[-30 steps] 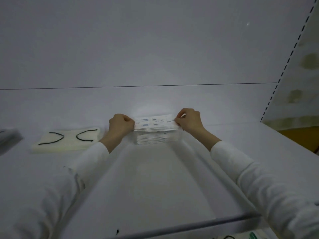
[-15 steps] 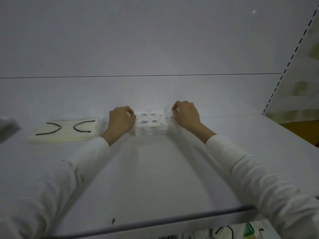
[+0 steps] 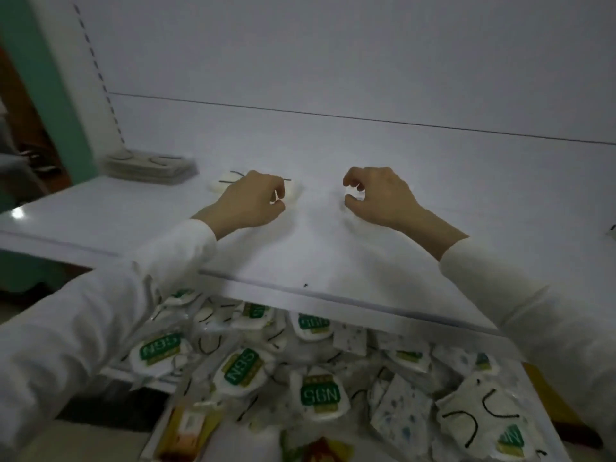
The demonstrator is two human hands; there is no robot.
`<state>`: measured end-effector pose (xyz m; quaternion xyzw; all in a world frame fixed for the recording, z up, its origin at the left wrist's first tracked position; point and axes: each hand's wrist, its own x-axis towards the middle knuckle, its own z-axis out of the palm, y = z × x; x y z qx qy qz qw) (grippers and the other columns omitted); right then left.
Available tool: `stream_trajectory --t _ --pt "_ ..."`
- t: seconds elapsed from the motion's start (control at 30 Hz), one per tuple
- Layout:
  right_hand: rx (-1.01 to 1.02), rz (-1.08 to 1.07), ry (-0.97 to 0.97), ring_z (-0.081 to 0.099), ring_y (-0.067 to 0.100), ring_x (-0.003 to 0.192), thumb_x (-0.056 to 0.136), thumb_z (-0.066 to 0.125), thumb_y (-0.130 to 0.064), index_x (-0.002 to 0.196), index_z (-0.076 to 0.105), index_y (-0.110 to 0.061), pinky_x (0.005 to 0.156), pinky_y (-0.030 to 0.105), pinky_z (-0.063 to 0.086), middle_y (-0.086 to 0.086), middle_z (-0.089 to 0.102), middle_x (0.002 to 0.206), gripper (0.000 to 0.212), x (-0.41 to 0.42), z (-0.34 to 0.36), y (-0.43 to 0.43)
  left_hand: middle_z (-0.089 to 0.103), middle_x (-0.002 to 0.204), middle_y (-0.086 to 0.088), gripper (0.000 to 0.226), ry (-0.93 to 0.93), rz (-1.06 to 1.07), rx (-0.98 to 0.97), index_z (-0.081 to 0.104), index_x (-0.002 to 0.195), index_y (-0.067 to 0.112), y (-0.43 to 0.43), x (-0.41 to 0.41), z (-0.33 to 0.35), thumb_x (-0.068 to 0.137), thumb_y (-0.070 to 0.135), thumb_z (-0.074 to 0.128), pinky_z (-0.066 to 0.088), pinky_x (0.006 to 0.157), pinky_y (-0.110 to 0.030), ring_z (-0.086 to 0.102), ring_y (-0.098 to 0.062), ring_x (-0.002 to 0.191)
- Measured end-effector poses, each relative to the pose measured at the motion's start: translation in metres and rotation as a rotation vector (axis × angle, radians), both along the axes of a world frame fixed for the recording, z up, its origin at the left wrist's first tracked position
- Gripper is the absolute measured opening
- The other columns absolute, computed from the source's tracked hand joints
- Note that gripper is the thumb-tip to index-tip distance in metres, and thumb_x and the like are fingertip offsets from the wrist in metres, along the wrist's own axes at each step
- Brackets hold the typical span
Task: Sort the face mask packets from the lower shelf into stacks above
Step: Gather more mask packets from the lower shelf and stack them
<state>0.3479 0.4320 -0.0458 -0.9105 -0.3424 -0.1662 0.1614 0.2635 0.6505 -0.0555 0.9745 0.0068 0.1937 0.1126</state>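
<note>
My left hand (image 3: 251, 203) and my right hand (image 3: 378, 195) hover over the white upper shelf (image 3: 320, 255), fingers loosely curled and holding nothing. A white stack of mask packets with black ear loops (image 3: 295, 191) lies just behind my left hand, partly hidden by it. A grey stack of packets (image 3: 150, 165) sits at the shelf's far left corner. On the lower shelf lies a jumbled pile of mask packets (image 3: 310, 378): green N95-labelled ones (image 3: 320, 395), blue-patterned ones (image 3: 400, 415) and white ones with black loops (image 3: 480, 418).
The upper shelf's front rail (image 3: 333, 298) runs across above the pile. A perforated white upright (image 3: 100, 78) and a green wall (image 3: 43, 95) stand at the left. A small packet corner (image 3: 611, 231) shows at the right edge.
Both hands have let go of the blue-patterned stack and drawn back and left. The view has swung down and left, and the lower shelf's pile has come into sight.
</note>
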Motion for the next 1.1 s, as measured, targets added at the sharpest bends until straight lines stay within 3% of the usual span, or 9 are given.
stream_trajectory --t 0.2,0.43,0.63,0.8,0.9,1.1 --pt "-0.038 0.206 -0.008 0.058 0.022 0.101 0.086 0.057 -0.029 0.118 0.059 -0.019 0.084 0.035 0.049 0.002 0.064 0.111 0.033 -0.068 -0.007 0.059 0.065 0.105 -0.006 0.023 0.054 0.172 0.072 0.061 0.108 0.013 0.053 -0.101 -0.008 0.089 0.025 0.054 0.046 0.074 -0.032 0.057 -0.023 0.092" --pt "0.017 0.376 0.017 0.059 0.017 0.099 0.084 0.058 -0.035 0.121 0.053 -0.023 0.082 0.037 0.051 -0.005 0.063 0.111 0.039 -0.148 -0.022 0.158 0.068 0.101 -0.008 0.022 0.032 0.347 -0.005 0.066 0.104 0.011 0.137 -0.218 -0.012 0.086 0.019 0.057 0.053 0.079 -0.041 0.06 -0.024 0.092" --pt "0.16 0.529 0.06 0.061 0.016 0.092 0.084 0.057 -0.028 0.118 0.053 -0.022 0.077 0.037 0.051 -0.007 0.064 0.105 0.034 -0.226 -0.047 0.264 0.07 0.095 -0.008 0.018 -0.045 0.455 -0.027 0.068 0.098 0.011 0.221 -0.287 -0.037 0.087 0.019 0.057 0.044 0.068 -0.029 0.062 -0.026 0.085" --pt "0.196 0.623 0.106 0.061 0.017 0.08 0.084 0.056 -0.02 0.116 0.059 -0.012 0.069 0.036 0.054 0.002 0.068 0.101 0.033 -0.265 -0.109 0.336 0.068 0.085 -0.006 0.014 -0.009 0.453 -0.132 0.067 0.089 0.01 0.294 -0.325 -0.088 0.086 0.019 0.057 0.054 0.07 -0.039 0.064 -0.025 0.08" --pt "0.184 0.587 0.216 0.062 0.02 0.078 0.084 0.054 -0.017 0.111 0.061 -0.008 0.064 0.038 0.054 0.006 0.067 0.096 0.03 -0.27 -0.159 0.363 0.07 0.083 -0.008 0.01 0.017 0.406 -0.229 0.066 0.085 0.007 0.326 -0.327 -0.129 0.085 0.014 0.059 0.052 0.068 -0.035 0.064 -0.024 0.076" --pt "0.096 0.283 0.488 0.063 0.025 0.093 0.086 0.058 -0.01 0.114 0.063 -0.012 0.074 0.031 0.05 0.007 0.069 0.105 0.029 -0.24 -0.242 0.368 0.07 0.093 -0.011 0.013 0.226 0.345 -0.444 0.068 0.095 0.006 0.346 -0.283 -0.219 0.086 0.011 0.059 0.043 0.069 -0.023 0.064 -0.025 0.083"
